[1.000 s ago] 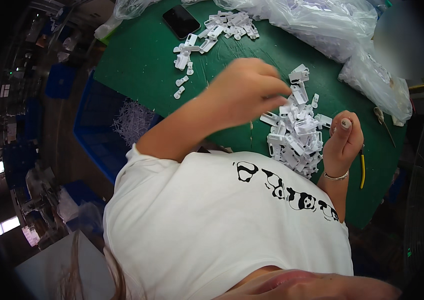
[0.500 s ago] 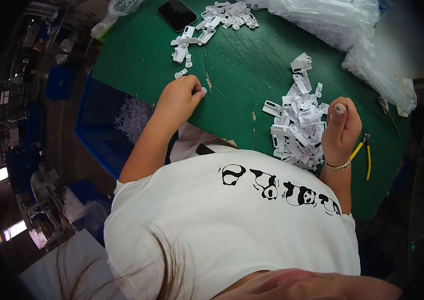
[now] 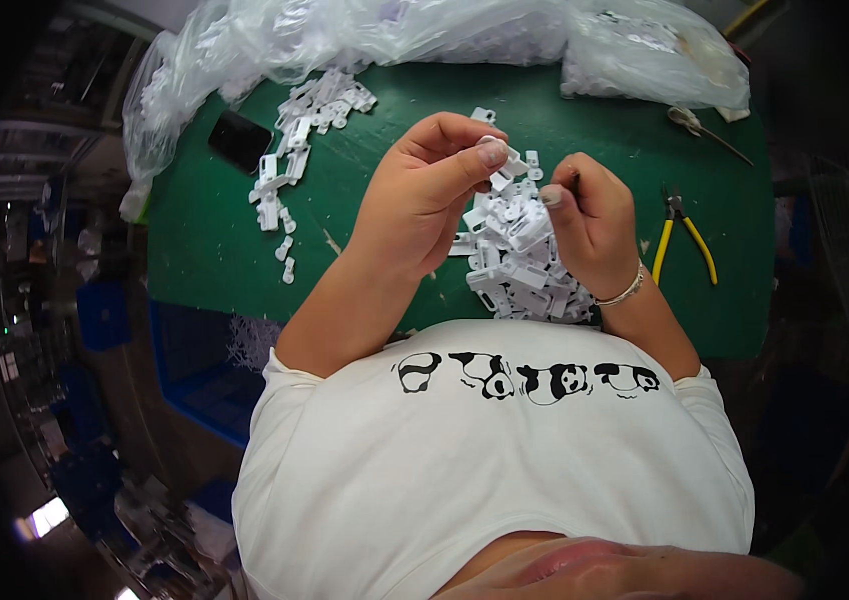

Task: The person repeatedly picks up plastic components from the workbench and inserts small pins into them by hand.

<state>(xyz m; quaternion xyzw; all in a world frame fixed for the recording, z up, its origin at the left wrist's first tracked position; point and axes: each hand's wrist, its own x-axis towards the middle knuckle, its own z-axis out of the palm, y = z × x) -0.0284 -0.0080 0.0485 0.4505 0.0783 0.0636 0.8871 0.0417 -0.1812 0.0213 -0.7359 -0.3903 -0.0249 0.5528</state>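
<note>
White plastic clip (image 3: 501, 166) sits pinched in the left hand (image 3: 425, 205) fingers, its long axis slanting down-left, above the clip pile (image 3: 520, 262) on the green tabletop (image 3: 215, 240). Right hand (image 3: 593, 225) is curled beside it, fingers at the clip. Pliers (image 3: 683, 232) lie right; phone (image 3: 241, 140) and bags (image 3: 445, 35) far.

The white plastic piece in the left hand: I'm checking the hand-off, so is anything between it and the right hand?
Nothing visible. The white plastic piece sits pinched in the left hand; the right hand is beside it, above the pile of white pieces.
</note>
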